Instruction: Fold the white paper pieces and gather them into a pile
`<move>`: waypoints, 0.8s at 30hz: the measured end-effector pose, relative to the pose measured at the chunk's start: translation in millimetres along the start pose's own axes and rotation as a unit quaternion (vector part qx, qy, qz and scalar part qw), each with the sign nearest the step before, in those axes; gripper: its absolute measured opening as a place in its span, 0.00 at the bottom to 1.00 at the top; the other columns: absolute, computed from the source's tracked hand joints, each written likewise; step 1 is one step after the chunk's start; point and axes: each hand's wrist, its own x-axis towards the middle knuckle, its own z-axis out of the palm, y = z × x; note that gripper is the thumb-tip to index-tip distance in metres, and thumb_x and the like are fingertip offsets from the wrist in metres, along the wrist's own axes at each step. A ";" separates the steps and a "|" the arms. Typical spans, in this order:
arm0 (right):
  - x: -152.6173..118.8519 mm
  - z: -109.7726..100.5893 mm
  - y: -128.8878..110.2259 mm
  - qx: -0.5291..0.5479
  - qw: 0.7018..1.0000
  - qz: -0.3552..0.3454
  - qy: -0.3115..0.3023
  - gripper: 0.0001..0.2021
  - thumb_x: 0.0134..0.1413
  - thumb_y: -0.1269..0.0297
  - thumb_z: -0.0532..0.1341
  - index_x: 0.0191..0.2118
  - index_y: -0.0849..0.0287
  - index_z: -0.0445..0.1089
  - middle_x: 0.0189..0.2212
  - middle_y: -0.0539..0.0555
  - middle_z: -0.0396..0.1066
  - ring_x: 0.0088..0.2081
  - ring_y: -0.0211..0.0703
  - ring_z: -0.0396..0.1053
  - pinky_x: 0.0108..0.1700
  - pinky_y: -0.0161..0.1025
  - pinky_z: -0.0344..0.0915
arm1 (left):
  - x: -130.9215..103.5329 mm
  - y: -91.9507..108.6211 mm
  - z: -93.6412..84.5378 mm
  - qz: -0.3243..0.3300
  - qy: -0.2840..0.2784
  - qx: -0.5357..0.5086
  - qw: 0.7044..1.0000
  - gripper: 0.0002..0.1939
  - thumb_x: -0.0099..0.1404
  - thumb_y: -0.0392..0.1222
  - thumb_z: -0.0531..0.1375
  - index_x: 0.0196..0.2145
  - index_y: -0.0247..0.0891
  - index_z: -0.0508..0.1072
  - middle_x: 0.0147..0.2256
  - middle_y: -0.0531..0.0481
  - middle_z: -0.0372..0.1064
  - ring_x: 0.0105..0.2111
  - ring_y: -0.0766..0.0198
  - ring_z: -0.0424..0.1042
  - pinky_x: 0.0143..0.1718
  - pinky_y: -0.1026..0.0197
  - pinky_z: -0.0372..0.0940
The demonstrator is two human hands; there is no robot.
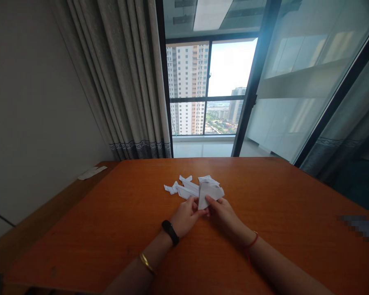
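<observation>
A folded white paper (209, 191) is held upright between both hands above the wooden table (110, 229). My left hand (186, 215) pinches its lower left corner, with a black band and a gold bangle on that arm. My right hand (223, 211) grips the lower edge, thumb on the near face; a red string circles the wrist. Several white paper strips and scraps (184, 187) lie just behind and to the left of the held paper. Another piece of white paper (206, 179) shows behind it.
A flat white piece (92, 173) lies on the ledge at the left, by the wall. Beyond the table's far edge are a grey curtain (126, 82) and a glass door with a dark frame (247, 102). A blurred patch (363, 227) covers something at the right.
</observation>
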 end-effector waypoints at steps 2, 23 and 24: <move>-0.1 1.4 1.9 0.043 0.999 0.010 0.023 0.22 0.46 0.46 0.64 0.17 0.60 0.63 0.14 0.49 0.62 0.19 0.35 0.58 0.23 0.35 0.54 | -0.7 0.9 0.8 0.008 0.003 -0.001 1.000 0.16 0.63 0.47 0.57 0.45 0.37 0.66 0.31 0.51 0.69 0.26 0.66 0.65 0.26 0.66 0.57; -1.6 -14.5 -23.5 0.069 0.993 0.094 0.024 0.08 0.43 0.64 0.62 0.27 0.60 0.63 0.18 0.48 0.64 0.15 0.31 0.57 0.15 0.29 0.49 | 5.3 -11.2 -7.9 0.041 0.098 -0.047 0.993 0.21 0.60 0.41 0.60 0.51 0.37 0.72 0.34 0.47 0.70 0.22 0.67 0.66 0.26 0.63 0.64; -1.7 -15.5 -25.3 0.063 0.993 0.097 0.022 0.08 0.43 0.64 0.62 0.29 0.60 0.63 0.19 0.48 0.65 0.15 0.31 0.58 0.15 0.29 0.49 | 5.2 -10.9 -7.9 0.039 0.087 -0.058 0.994 0.21 0.59 0.40 0.60 0.51 0.37 0.72 0.36 0.46 0.70 0.22 0.68 0.67 0.25 0.63 0.65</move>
